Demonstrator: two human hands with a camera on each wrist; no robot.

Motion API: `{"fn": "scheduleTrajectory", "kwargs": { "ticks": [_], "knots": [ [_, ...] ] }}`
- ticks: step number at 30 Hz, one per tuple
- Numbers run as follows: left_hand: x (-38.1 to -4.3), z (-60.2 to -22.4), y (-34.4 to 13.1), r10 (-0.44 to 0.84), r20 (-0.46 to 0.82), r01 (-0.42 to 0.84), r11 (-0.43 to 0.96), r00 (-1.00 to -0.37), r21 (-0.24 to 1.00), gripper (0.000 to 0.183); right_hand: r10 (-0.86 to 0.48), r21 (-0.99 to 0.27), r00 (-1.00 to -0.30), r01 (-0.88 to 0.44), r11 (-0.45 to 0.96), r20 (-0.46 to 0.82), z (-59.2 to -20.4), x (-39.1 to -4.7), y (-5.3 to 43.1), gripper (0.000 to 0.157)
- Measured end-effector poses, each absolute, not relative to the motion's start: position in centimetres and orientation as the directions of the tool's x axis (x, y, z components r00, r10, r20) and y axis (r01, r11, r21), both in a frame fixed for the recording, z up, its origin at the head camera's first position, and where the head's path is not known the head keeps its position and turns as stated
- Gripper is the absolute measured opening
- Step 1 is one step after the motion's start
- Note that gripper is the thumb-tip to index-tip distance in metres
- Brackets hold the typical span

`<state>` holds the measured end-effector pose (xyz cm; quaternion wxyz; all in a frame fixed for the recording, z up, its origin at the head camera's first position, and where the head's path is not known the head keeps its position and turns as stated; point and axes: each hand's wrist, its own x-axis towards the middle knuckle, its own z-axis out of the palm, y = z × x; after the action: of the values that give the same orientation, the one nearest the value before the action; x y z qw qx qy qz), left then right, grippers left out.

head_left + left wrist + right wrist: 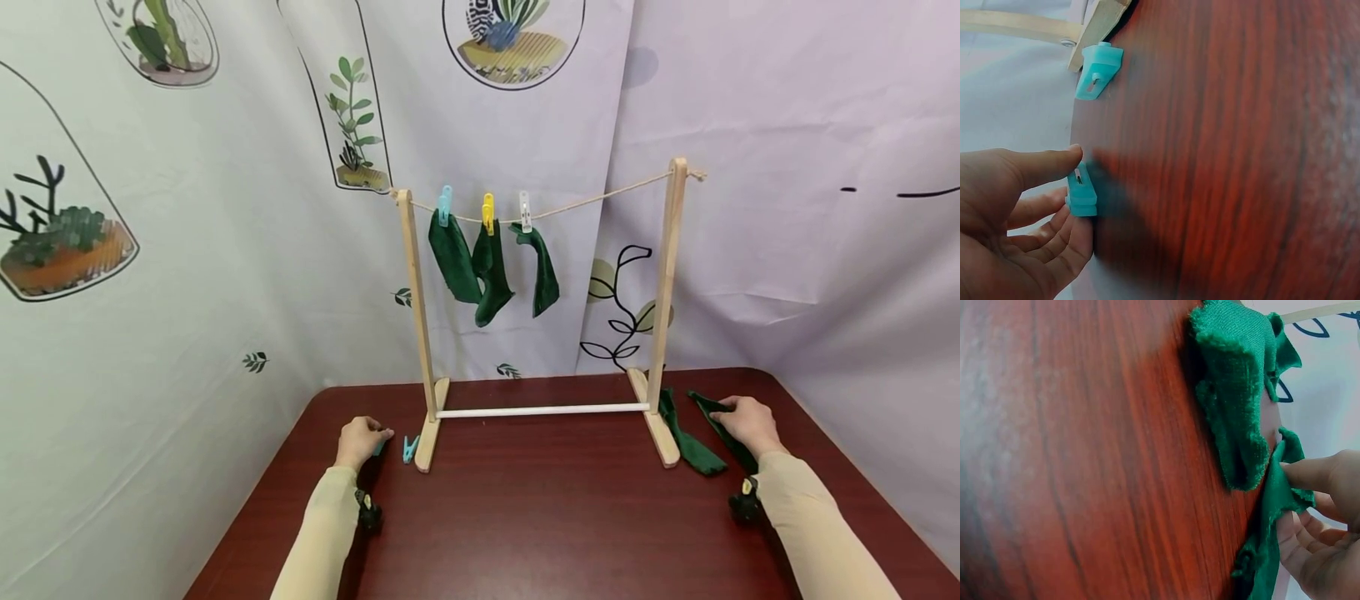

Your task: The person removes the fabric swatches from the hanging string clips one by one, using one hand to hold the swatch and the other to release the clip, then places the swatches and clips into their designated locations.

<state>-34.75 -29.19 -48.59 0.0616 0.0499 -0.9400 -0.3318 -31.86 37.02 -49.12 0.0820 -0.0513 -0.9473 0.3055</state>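
My left hand (363,438) is at the left side of the table, pinching a teal clothespin (1082,192) between thumb and fingers close to the tabletop. Another teal clothespin (410,449) lies beside it, near the rack's left foot. On the right, my right hand (750,423) pinches a green sock (1280,494) with thumb and fingertips; part of the cloth trails on the table. A second green sock (693,446) lies just left of that hand, by the rack's right foot.
A wooden drying rack (667,292) stands at the back with a sagging cord. Three green socks (453,258) hang from it under a blue clothespin (445,206), a yellow clothespin (488,214) and a white clothespin (525,212). A white rod (543,411) joins the feet.
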Motion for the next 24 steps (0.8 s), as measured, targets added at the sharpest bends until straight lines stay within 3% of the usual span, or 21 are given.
{"fn": "scheduleTrajectory", "kwargs": {
  "ticks": [24],
  "knots": [
    [-34.58,-49.11,-29.1,-0.148,0.11,-0.041,0.759,-0.983,0.65,0.039,0.153,-0.588,-0.981,0.056,0.807,0.116,-48.87,-31.57,36.68,0.043]
  ]
}}
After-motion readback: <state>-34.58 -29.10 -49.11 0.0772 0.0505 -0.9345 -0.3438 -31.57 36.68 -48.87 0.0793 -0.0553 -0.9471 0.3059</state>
